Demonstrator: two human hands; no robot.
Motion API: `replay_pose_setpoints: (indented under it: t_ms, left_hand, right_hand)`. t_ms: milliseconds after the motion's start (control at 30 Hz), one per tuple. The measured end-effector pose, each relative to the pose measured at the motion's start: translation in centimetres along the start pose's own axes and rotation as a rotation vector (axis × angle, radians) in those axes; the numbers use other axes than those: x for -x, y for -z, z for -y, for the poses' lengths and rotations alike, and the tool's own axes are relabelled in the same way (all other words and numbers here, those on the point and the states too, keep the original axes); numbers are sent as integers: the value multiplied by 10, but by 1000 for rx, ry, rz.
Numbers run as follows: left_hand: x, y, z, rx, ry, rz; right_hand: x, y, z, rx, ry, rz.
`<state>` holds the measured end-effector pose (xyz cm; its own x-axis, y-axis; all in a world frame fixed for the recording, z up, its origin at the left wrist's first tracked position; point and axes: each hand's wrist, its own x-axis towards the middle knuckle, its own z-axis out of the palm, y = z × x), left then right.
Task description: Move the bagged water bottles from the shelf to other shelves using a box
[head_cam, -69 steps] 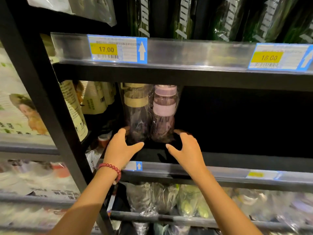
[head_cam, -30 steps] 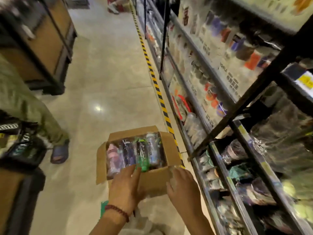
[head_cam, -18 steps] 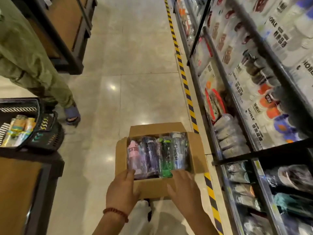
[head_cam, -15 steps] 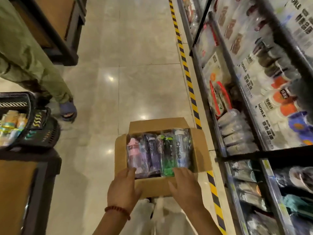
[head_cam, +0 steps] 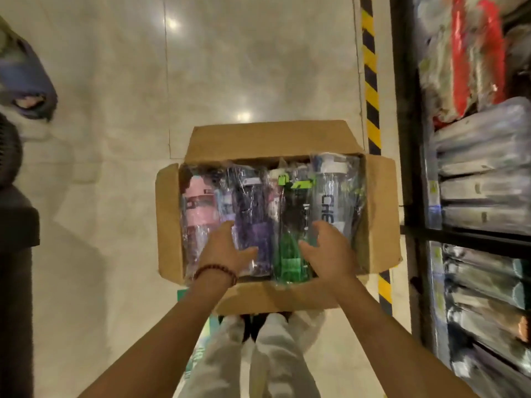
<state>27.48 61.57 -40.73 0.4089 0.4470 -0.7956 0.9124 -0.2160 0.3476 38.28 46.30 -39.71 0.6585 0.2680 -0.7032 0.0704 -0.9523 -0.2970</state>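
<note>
Tiled floor (head_cam: pixel 115 196); bagged bottles (head_cam: pixel 258 214) under both hands' spread fingers.

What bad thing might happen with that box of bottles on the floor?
The bags look shiny and slippery, so a bottle might slide from the left hand or right hand. The box sits in the aisle with flaps spread, so someone walking past might trip.

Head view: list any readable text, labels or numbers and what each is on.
"CHE": dark vertical lettering on the clear bottle at the right of the box; the right hand covers the rest.
White vertical print on the green bottle: too blurred to read.
Small tags on the shelf at right: too blurred to read.
Nothing else legible.
</note>
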Motion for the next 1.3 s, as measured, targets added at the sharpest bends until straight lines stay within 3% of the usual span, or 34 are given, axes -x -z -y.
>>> replay_pose_setpoints:
  t_ms: [267, 467, 700, 1033, 1300]
  left_hand:
    - [-70, -55, 5, 214, 200, -70]
    - [-87, -65, 6, 287, 265, -102]
    - [-93, -65, 1, 271, 312, -111]
    - [-60, -36, -4, 355, 225, -77]
    - [8, 31, -51, 498, -9, -93]
  right_hand:
    - [-66, -53, -8, 86, -143, 20]
    - [-82, -71, -6, -108, -236, 19]
    - [-78, -80, -10, -277, -201, -73]
    - [-52, -55, -4, -536, -236, -42]
    - [10, 33, 18, -671, -157, -33]
